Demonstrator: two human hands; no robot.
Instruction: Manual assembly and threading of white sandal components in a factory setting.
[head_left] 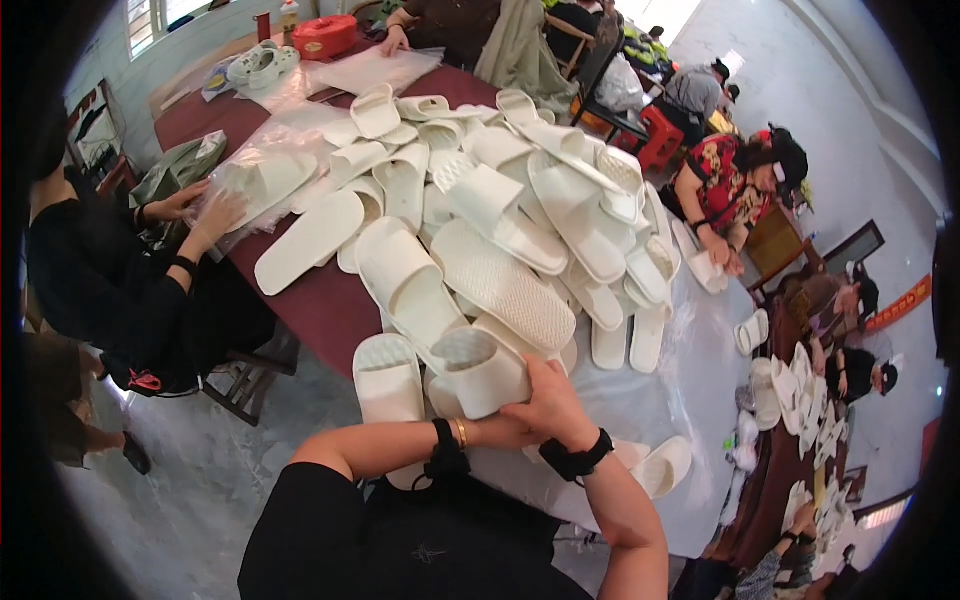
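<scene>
Head view: over the near edge of the table (318, 318), turning the white slipper (485, 375) well probably calls for support under the sole and a light touch that leaves the strap uncrushed. The right hand (558, 402) is closed narrowly on its side; the left hand (500, 432) sits low against it, fingers too hidden to tell their grip. Beyond, loose slippers (505, 285) heap mid-surface; by the left edge, a co-worker's hand (220, 212) touches clear plastic (300, 135).

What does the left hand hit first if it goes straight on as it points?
Probably the right hand, just rightward of the left hand; they crowd together in view, so depth between them is unclear.
</scene>
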